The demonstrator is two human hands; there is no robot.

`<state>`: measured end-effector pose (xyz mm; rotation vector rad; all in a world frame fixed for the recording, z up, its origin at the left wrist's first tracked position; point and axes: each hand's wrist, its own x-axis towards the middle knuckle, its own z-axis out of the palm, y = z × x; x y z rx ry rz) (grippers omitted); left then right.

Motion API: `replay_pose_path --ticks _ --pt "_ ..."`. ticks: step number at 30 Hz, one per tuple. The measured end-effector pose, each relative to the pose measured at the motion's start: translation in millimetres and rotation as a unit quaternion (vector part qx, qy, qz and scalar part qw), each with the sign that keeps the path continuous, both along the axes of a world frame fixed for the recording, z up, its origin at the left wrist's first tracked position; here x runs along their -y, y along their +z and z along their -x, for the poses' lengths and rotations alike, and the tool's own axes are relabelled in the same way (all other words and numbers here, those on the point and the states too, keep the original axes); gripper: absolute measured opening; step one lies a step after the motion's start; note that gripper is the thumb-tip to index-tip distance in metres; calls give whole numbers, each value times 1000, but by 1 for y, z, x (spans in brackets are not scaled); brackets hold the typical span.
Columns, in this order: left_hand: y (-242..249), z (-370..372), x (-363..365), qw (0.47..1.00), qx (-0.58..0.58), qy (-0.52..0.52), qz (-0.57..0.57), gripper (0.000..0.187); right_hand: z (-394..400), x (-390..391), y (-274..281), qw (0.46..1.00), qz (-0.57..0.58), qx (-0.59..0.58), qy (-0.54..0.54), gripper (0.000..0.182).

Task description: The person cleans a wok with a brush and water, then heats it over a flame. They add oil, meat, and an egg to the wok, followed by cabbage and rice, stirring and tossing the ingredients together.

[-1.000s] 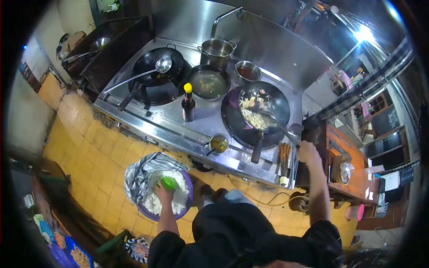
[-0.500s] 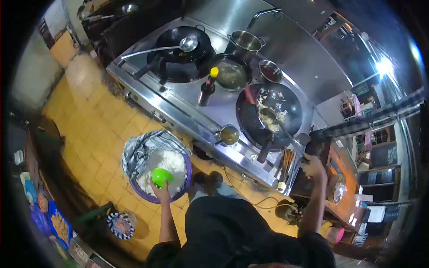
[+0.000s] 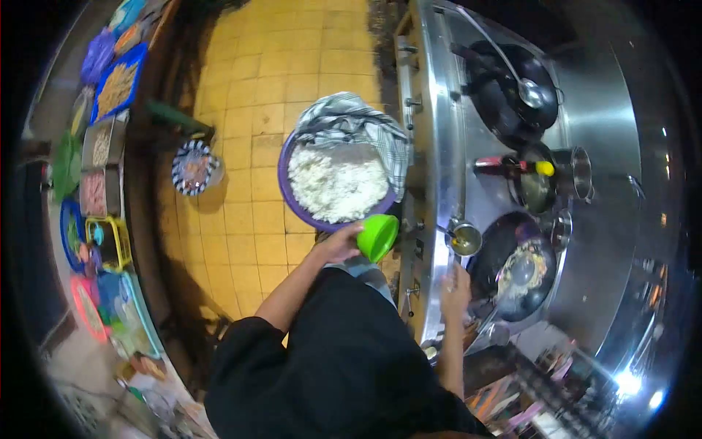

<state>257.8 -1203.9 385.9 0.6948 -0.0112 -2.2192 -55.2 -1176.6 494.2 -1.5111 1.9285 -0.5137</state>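
Note:
My left hand (image 3: 342,244) is closed on the rim of a small green bowl (image 3: 373,238), held tilted between the rice tub and the stove. I make out no rice in it. Just beyond is a purple tub (image 3: 286,192) of white rice (image 3: 340,183), partly covered by a checked cloth (image 3: 351,117). My right hand (image 3: 455,293) is closed at the front of the stove, where the handle of the wok (image 3: 486,256) reaches; its fingers are slightly blurred. In that wok are pale food pieces (image 3: 537,263) and a ladle (image 3: 522,271), its handle toward me.
A small pot (image 3: 466,239) stands at the stove's front edge. Behind it are a sauce bottle (image 3: 504,165) with a yellow cap, a second wok (image 3: 504,110) with a long ladle (image 3: 501,55), and a steel pot (image 3: 581,174). Trays of ingredients (image 3: 117,84) line the left counter.
My view has turned left. My left hand has lifted the green bowl out of the rice and toward the stove. My right hand has left the ladle for the wok handle.

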Motion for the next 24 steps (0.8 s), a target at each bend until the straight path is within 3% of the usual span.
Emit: replay_pose_path --ticks 2,3,4,5,6,8,9,10,12,13,15,16,18,22,24 --pt "-73 25 -30 960 77 17 268 46 -72 50 3 980 -76 121 141 62" --pt "-93 33 -37 961 79 35 261 46 -95 75 -2 954 -130 167 212 65" --pt "-111 38 -40 966 59 47 245 43 -114 97 -14 913 -88 156 366 63" --pt "-119 40 -44 971 38 58 228 40 -123 116 -34 871 -244 153 397 60" --pt "-95 30 -39 971 42 74 222 40 -131 133 -55 807 -393 143 417 57" --pt "-19 -8 -16 976 -102 184 -59 35 -157 156 -79 799 -350 230 431 48" --pt "-169 16 -48 931 227 263 108 35 -171 172 -89 808 -194 199 519 52" --pt "-31 -26 -27 930 158 303 -135 38 -197 182 -73 852 -156 70 494 60" --pt "-70 -35 -36 814 441 311 -215 46 -245 205 -100 841 131 23 525 63" --pt "-92 -33 -41 810 437 318 -227 46 -271 212 -101 836 161 -33 524 63" --pt "-127 -29 -49 640 658 296 -263 57 -312 216 -118 813 160 -92 552 65" --pt "-123 -33 -45 742 528 339 -236 73 -317 210 -140 792 167 -135 571 66" --pt "-106 -29 -32 754 564 261 -212 86 -311 185 -176 775 163 -156 591 64" --pt "-113 -18 -27 787 516 271 -203 96 -294 165 -173 749 82 -215 622 71" --pt "-115 -17 -21 745 577 273 -197 95 -282 176 -176 791 43 -184 582 65"
